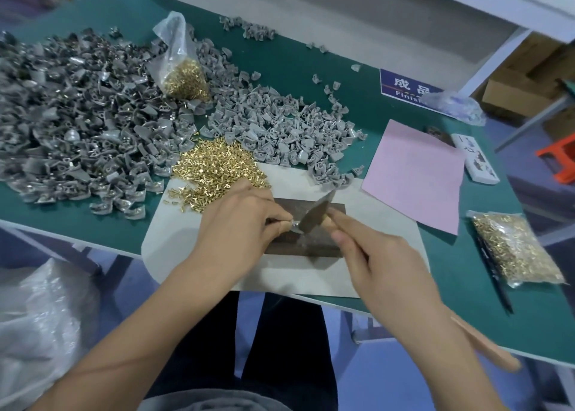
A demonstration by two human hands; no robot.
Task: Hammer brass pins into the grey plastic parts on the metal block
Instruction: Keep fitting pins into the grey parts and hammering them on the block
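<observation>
From above, the left hand (245,224) pinches a small grey plastic part (294,226) down on the dark metal block (323,242), presumably steadying it for the strike. The right hand (370,255) grips the hammer (315,214), its dull head touching the part. Shiny brass pins (217,164) lie heaped on the green tabletop (311,65), handy for refilling.
</observation>
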